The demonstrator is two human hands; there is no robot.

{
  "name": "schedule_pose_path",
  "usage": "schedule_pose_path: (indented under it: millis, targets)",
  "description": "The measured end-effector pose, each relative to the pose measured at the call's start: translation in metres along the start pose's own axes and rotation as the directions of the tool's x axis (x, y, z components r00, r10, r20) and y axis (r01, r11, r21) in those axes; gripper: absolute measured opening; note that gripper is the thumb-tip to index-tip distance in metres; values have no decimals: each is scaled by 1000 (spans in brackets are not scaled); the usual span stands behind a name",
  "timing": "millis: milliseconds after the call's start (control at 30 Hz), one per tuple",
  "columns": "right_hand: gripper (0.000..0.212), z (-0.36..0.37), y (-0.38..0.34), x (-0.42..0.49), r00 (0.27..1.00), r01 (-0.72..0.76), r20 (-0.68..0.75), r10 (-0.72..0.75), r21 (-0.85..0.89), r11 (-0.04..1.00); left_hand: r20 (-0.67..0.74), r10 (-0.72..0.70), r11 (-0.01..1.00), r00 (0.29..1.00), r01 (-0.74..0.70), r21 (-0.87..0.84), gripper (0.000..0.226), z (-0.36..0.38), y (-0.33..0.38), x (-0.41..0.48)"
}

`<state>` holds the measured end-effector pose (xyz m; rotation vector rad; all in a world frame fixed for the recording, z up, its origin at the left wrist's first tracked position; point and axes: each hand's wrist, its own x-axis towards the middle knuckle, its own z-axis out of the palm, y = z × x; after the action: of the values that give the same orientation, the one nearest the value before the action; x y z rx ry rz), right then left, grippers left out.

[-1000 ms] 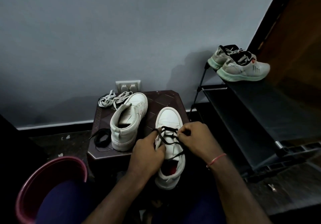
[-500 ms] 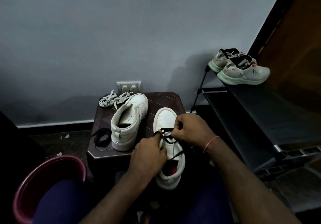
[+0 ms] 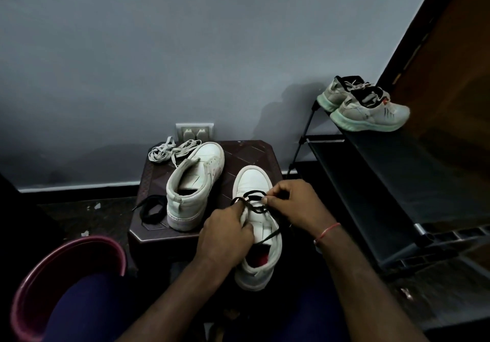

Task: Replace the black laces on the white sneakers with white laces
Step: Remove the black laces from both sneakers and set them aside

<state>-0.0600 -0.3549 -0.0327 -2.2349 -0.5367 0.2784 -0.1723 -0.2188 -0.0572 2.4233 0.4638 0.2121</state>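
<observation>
Both hands pinched the black lace point(image 3: 253, 203) on the near white sneaker point(image 3: 261, 235): left hand point(image 3: 225, 235) and right hand point(image 3: 294, 206), at the stool's point(image 3: 254, 153) front edge.

Your right hand point(image 3: 294, 203) is pulling the black lace point(image 3: 254, 199) looser across the sneaker point(image 3: 254, 179), bunching its loops toward the toe.

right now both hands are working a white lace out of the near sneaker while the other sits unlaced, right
No: the head view shows the lace held by the left hand and right hand is black, not white; the rest holds.
</observation>
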Motion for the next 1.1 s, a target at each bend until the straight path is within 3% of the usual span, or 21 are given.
schedule_pose_path:
  millis: [100, 200, 333, 400, 467, 533, 633, 700, 833, 900, 1000, 1100]
  targets:
    - [8, 9, -3, 2, 992, 78, -78, -96, -198, 977, 22, 6, 999, 1000, -6, 36, 41, -2, -1, 1]
    - [7, 8, -7, 11, 971, 96, -187, -151, -271, 958, 63, 16, 997, 998, -21, 80, 39, -6, -4, 3]
    - [6, 14, -4, 17, 926, 69, -340, -161, -268, 961, 92, 21, 999, 995, -24, 25, 39, -11, -9, 8]
    - [7, 21, -1, 11, 920, 47, -380, -98, -140, 989, 54, 19, 999, 998, -17, -32, 27, -10, -12, 7]
    - [17, 20, 5, 5, 937, -33, -346, 47, 46, 998, 24, 29, 998, 999, -28, -55, 15, -7, -11, 4]
    - [28, 19, 11, 0, 964, -116, -231, 131, 80, 990, 12, 22, 998, 1000, -21, -66, 23, -4, -11, 2]
    - [29, 17, 14, -4, 988, -131, -67, 139, 116, 985, 9, 14, 998, 1000, -14, -60, 35, -1, -9, 2]
    - [28, 18, 14, -1, 994, -101, -39, 105, 96, 990, 7, 15, 999, 1000, -15, -47, 35, -1, -8, 2]
    - [29, 16, 11, 8, 998, -22, -63, 16, -104, 994, 13, 24, 1000, 1000, -24, -17, 43, -3, -9, 0]
    - [30, 9, 9, 15, 980, -19, -201, -14, -159, 987, 13, 26, 1000, 1000, -26, 1, 46, -4, -9, 0]
    - [31, 0, 11, 29, 934, -37, -358, -9, -120, 992, 15, 19, 1000, 1000, -19, -13, 54, -4, -7, 0]
    - [31, 5, 12, 27, 963, -52, -266, 39, -43, 998, -3, -5, 997, 1000, 5, -78, 56, -3, -9, 3]
